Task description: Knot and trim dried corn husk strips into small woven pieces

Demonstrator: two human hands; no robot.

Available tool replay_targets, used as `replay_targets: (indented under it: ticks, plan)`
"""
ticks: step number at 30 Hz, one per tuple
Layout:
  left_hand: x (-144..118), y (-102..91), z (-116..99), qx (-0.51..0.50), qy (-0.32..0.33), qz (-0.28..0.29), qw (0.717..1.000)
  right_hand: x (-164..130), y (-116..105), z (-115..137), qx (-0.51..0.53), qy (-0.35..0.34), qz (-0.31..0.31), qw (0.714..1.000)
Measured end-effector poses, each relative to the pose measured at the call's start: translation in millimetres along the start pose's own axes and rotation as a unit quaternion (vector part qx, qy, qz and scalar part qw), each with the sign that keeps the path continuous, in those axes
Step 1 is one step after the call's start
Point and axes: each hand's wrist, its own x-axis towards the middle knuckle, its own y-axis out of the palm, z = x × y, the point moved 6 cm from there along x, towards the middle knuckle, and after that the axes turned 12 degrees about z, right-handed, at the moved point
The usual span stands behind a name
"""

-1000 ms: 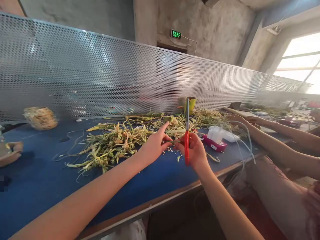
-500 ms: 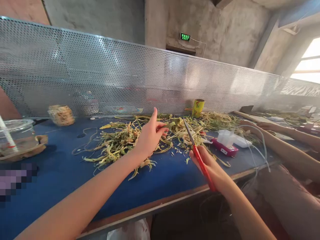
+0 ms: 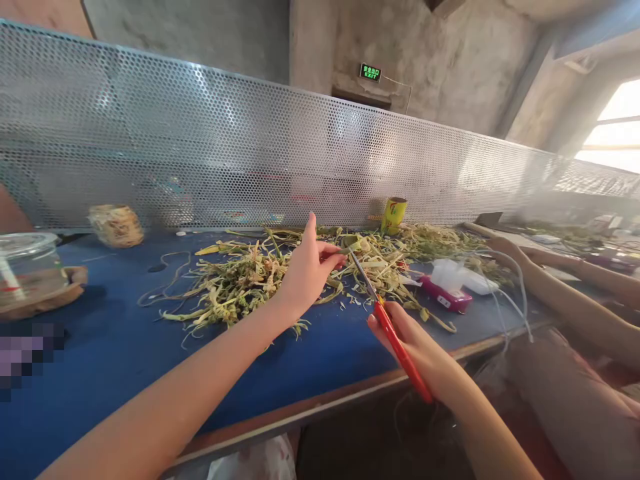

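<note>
The green stalk (image 3: 350,244) you pinch in your left hand (image 3: 306,270) sits above the plant pile (image 3: 240,283), touching the tip of the red-handled scissors (image 3: 387,327) clenched in your right hand (image 3: 417,347). Just beyond lie a pink box (image 3: 447,299) and a yellow can (image 3: 394,215) on the blue table (image 3: 125,347); a co-worker's arm (image 3: 565,297) reaches in at the right.

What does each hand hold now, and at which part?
The right hand holds the red scissors by the handles, blades pointing toward the pile. The left hand pinches one end of a green plant strip between thumb and fingers.
</note>
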Motion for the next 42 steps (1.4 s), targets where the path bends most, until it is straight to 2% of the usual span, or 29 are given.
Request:
replay_targets:
  ticks: [8,16,22,29,36,42]
  plan:
    - [0.7,14.1,-6.7,0.076,-0.015,0.058,0.995,-0.4,2.3,1.0,0.022,-0.014,0.003,1.000]
    - [2.6,20.1,-8.2,0.118,-0.007,0.113,0.987,-5.3,-0.8,-2.5,-0.016,-0.010,0.020,1.000]
    - [4.4,23.7,-13.5,0.140,-0.005,0.139,0.980,-3.6,-1.2,-4.9,-0.034,-0.002,0.007,0.999]
    - [2.7,27.9,-6.8,0.116,-0.010,0.145,0.983,-7.8,-1.0,-8.2,-0.054,0.009,-0.035,0.998]
    - [-7.8,36.3,11.9,0.041,-0.060,0.169,0.983,-17.6,9.3,-12.5,-0.127,0.086,-0.025,0.988]
    - [-11.5,36.9,21.0,0.011,-0.091,0.151,0.984,-15.4,11.7,-7.5,-0.177,0.096,-0.033,0.979]
